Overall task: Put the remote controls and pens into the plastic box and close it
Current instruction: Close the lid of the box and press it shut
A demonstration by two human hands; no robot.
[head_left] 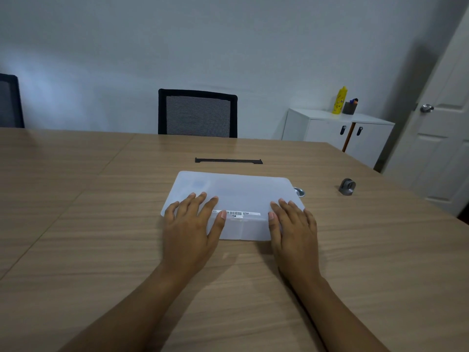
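A frosted white plastic box (241, 194) sits on the wooden table (101, 224) in front of me with its lid on. A barcode label (236, 213) runs along the lid's near edge. My left hand (190, 224) lies flat on the lid's near left corner, fingers spread, thumb over the front edge. My right hand (294, 224) lies flat on the near right corner in the same way. No remote controls or pens show on the table; the box's inside is hidden by the cloudy plastic.
A black flat strip (228, 161) lies beyond the box. A metal ring (299, 191) peeks out at the box's right, and a grey small device (347, 186) stands further right. A black chair (197, 113) faces me. A white cabinet (330, 128) and door (441, 123) stand at right.
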